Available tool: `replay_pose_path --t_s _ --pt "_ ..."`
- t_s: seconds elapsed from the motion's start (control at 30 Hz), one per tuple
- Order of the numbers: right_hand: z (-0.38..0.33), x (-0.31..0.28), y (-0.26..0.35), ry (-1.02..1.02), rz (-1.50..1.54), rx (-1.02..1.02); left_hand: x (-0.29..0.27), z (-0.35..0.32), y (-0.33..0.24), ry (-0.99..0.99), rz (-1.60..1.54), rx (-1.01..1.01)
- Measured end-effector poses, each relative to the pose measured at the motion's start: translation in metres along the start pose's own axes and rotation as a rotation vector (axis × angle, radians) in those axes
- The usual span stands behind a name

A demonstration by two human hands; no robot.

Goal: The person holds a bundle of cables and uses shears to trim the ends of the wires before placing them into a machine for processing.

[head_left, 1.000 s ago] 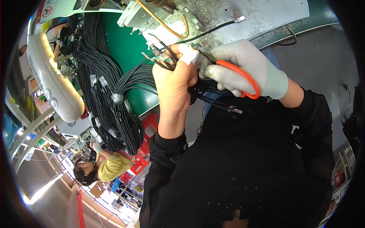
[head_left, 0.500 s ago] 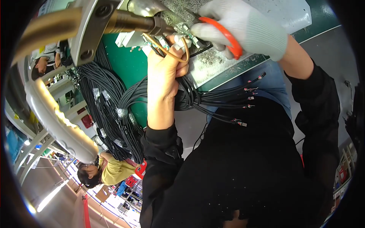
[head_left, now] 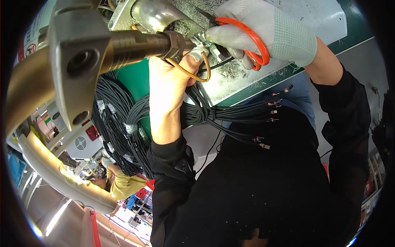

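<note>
My left hand [head_left: 166,84], white covers on its fingertips, is closed around a bundle of black cables [head_left: 201,113] below a metal nozzle. At its fingertips sits a small cable end with a green and silver connector [head_left: 214,50]. In a white glove, my right hand [head_left: 257,31] grips scissors with red loop handles [head_left: 263,45], their dark tip pointing up and left. Its gloved thumb and fingers meet beside the same connector; whether they touch it, I cannot tell. A tan wire loop [head_left: 207,76] hangs in front of my left fingers.
A metal clamp and tube [head_left: 140,44] reach in from the left, near a shiny cylinder [head_left: 156,14]. Wire scraps litter the pale board [head_left: 230,84]. A thick cable bundle [head_left: 117,99] hangs off the green table. A lamp [head_left: 70,181] and a person in yellow [head_left: 127,185] are further left.
The view has shifted, so the clamp and tube look larger. The white connectors left of my left hand are now hidden. The red handles of the scissors have spread into view.
</note>
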State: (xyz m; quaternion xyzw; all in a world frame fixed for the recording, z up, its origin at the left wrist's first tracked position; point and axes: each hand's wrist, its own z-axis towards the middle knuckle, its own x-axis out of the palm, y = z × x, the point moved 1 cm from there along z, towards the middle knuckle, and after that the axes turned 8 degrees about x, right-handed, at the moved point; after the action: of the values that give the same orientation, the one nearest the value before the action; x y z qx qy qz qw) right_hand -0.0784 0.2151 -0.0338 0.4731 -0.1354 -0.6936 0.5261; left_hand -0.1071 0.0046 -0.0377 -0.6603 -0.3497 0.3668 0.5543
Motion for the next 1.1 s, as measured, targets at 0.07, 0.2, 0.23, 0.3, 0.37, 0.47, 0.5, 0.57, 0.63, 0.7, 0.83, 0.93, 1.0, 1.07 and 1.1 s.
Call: replay_pose_path --t_s 0.07,0.2,0.23,0.3,0.37,0.47,0.5,0.57,0.63,0.7,0.83,0.93,1.0,1.07,1.1 --pt "-0.004 0.002 -0.005 0.069 0.103 0.176 -0.001 0.001 -0.001 0.008 0.048 0.087" --pt "-0.006 0.008 -0.014 0.088 0.086 0.225 0.0 0.0 -0.001 -0.002 0.079 0.155" --pt "-0.006 0.01 -0.017 -0.025 -0.135 -0.078 0.0 -0.001 -0.001 -0.009 0.082 0.167" --pt "-0.006 0.008 -0.014 -0.138 -0.358 -0.386 0.0 -0.003 -0.002 -0.001 0.1 0.15" --pt "-0.004 0.001 -0.01 0.194 0.066 0.202 0.0 -0.006 -0.004 0.01 0.135 0.111" --pt "-0.008 0.005 -0.014 0.273 0.167 0.318 0.006 -0.014 -0.011 -0.041 0.154 0.031" --pt "-0.009 0.008 -0.015 0.189 0.055 0.145 0.007 -0.015 -0.012 -0.066 0.163 -0.012" --pt "-0.013 0.011 -0.018 0.103 -0.056 -0.028 0.003 -0.015 -0.012 -0.051 0.203 -0.025" --pt "-0.015 0.011 -0.019 -0.013 -0.012 -0.085 -0.001 -0.016 -0.012 -0.024 0.279 -0.05" --pt "-0.014 0.012 -0.024 -0.07 0.01 -0.116 -0.002 -0.016 -0.01 -0.02 0.284 -0.041" --pt "-0.014 0.018 -0.033 -0.166 -0.573 -0.592 0.003 -0.014 -0.01 -0.037 0.269 -0.023" --pt "-0.019 0.013 -0.031 0.142 0.061 0.119 0.005 -0.012 -0.01 -0.09 0.223 -0.028" --pt "-0.006 -0.002 -0.012 0.26 0.209 0.384 -0.006 -0.008 -0.004 0.069 0.198 -0.008" --pt "0.005 -0.014 0.01 0.5 0.518 0.92 -0.008 -0.011 -0.001 0.147 0.184 0.009" --pt "0.0 -0.01 0.016 0.496 0.511 0.918 -0.006 -0.014 -0.001 0.133 0.074 0.014"
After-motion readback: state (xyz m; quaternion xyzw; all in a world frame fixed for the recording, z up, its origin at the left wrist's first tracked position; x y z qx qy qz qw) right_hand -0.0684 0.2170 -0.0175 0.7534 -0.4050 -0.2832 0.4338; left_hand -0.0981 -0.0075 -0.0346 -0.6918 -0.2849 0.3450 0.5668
